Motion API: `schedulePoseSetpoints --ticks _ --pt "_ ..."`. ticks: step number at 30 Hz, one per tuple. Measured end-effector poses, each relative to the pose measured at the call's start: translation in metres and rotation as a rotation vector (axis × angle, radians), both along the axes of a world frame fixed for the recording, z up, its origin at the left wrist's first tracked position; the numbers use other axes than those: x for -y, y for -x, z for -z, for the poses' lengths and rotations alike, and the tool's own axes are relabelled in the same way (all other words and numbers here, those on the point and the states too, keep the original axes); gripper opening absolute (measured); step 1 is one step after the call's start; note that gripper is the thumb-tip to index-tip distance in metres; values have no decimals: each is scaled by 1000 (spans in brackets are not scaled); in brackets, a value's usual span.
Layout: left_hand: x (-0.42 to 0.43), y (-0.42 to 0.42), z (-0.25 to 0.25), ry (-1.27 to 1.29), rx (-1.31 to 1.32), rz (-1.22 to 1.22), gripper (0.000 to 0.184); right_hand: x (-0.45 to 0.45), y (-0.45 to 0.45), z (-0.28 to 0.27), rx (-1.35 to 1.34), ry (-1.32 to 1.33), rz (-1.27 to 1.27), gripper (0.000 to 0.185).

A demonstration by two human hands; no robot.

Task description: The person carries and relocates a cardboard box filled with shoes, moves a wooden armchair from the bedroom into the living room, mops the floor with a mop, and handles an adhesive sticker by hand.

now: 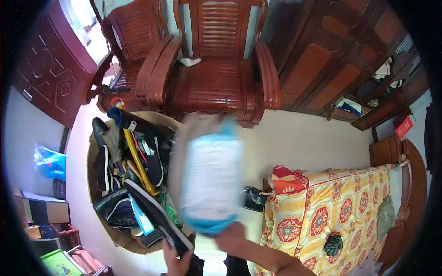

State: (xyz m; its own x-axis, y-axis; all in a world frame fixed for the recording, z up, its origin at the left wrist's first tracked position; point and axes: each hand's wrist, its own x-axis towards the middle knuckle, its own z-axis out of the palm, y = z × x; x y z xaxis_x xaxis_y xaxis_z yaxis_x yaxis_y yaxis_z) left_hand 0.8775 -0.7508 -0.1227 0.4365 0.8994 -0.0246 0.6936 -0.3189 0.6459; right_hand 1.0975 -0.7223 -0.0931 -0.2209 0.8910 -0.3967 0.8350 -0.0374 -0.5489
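Two hands. Left hand (177, 263): fingers closed round the near end of one long dark shoe (159, 211) with a pale edge, tilted across the near right part of the cardboard box (161, 120). Right hand (231, 238): closed on the near corner of one blue-and-white item (212, 177); motion blur, exact finger placement can't be told. The item is up off the floor at the box's right side, covering part of that rim.

Inside the box: at least four more dark shoes, overlapping, full count unclear; one yellow handle (134, 158) running from the far rim toward the middle; one dark blue roll (131, 123) at the far rim; one blue-and-white packet (141, 216) near the shoe; one green bag (168, 207), partly hidden. Packed tight, little room within. Left and far rims show; the right rim is mostly hidden.

Beyond the box: two wooden chairs (216, 83), close to its far side, one white cloth (190, 61) on the right one. Right of the box: one black bag (253, 199) on the floor, just beside the bed (322, 202), with one dark glove (333, 244) on it. Widest open floor (294, 133) is right of the box, between bed and wardrobe (322, 55). Left of the box, a narrower floor strip.
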Motion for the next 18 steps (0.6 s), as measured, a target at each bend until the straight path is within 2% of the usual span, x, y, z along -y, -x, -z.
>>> schedulePoseSetpoints --ticks 1,2,3,4,5,6,7,8,9,10,12,13,15,16,18 --pt "1 24 15 -52 -43 -89 56 -7 23 12 -127 -128 -148 28" --pt "5 47 42 -87 -93 -173 63 -13 44 5 -436 -211 -5 24" --pt "-5 60 52 186 154 -271 63 -13 75 31 -378 -520 -89 26" --pt "-11 77 62 487 373 -382 63 -11 94 35 -376 -409 -45 29" --pt "-7 105 82 513 278 -471 63 -4 98 39 -474 -469 63 37" --pt "-7 125 104 514 201 -555 64 3 95 53 -609 -427 175 38" --pt "-6 135 117 497 234 -611 66 10 77 66 -645 -176 221 40" --pt "-4 138 124 471 269 -670 67 30 62 99 -604 -231 375 37" --pt "-6 114 111 387 240 -673 72 61 51 145 -635 -14 705 35" --pt "-11 97 109 403 220 -668 72 89 22 194 -455 48 812 32" --pt "-16 68 117 254 -88 -330 81 146 -35 289 -124 228 1007 29" --pt "-15 49 127 270 -104 -320 81 183 -62 337 60 291 1076 34" --pt "-12 20 149 95 -218 -228 86 257 -107 451 100 233 912 42" --pt "-8 16 157 102 -235 -220 86 245 -128 435 186 199 971 42" --pt "2 13 173 338 -398 -231 85 238 -152 468 -87 524 1179 50"
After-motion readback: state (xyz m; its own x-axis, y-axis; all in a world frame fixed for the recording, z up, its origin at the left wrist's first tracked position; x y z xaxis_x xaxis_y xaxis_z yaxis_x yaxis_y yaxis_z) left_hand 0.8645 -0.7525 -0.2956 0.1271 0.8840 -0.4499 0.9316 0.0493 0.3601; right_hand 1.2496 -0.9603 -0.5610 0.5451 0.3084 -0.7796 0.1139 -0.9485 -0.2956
